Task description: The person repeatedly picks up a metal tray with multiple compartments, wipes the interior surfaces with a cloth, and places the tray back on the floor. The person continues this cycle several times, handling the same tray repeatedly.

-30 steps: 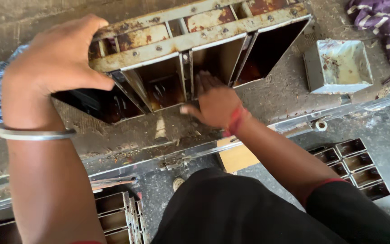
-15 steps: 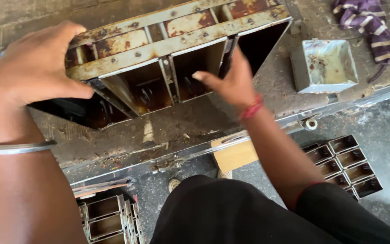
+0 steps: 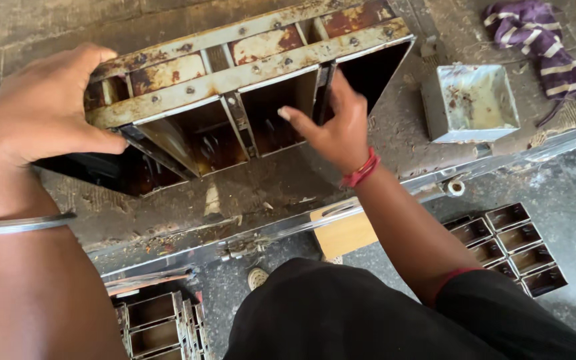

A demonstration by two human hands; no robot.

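A long rusty metal mould tray (image 3: 235,73) with several open compartments lies tipped on its side on a grimy worktable (image 3: 248,193), its openings facing me. My left hand (image 3: 38,110) grips its left end, thumb on the front rim. My right hand (image 3: 335,127), with a red thread at the wrist, rests on the divider between two right-hand compartments, fingers partly spread and holding nothing. A metal bangle sits on my left wrist.
A small square metal tin (image 3: 471,100) stands to the right on the table. A striped purple cloth (image 3: 548,47) lies at the far right. Other multi-compartment moulds sit on the floor at lower right (image 3: 508,243) and lower left (image 3: 158,327).
My right hand has risen from the lower middle compartment to the divider further right. The tray has shifted slightly in view; my left hand keeps its hold.
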